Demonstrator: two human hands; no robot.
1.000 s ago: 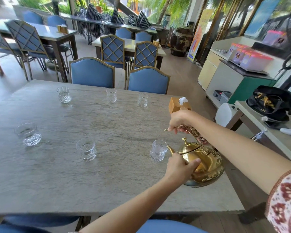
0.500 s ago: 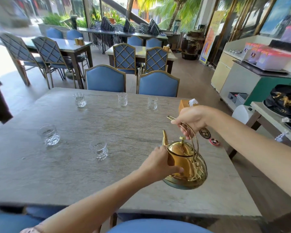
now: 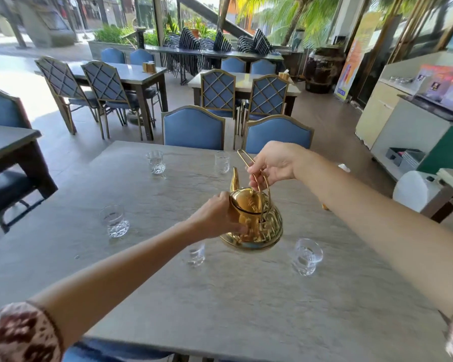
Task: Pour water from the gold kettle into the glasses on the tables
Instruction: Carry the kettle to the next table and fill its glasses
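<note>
While the right hand (image 3: 272, 164) pinches the handle, the left hand (image 3: 215, 218) cups the kettle (image 3: 254, 220) above the table (image 3: 246, 296), over a glass (image 3: 196, 253).

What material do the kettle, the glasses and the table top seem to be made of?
Kettle: polished metal with a gold finish, probably brass or plated steel; it mirrors its surroundings and has a thin wire handle.
Glasses, such as the near right one: clear glass, or possibly clear plastic; see-through, with a cut pattern low down.
Table top: grey, matte, veined like stone; real stone or a printed laminate cannot be told.
</note>
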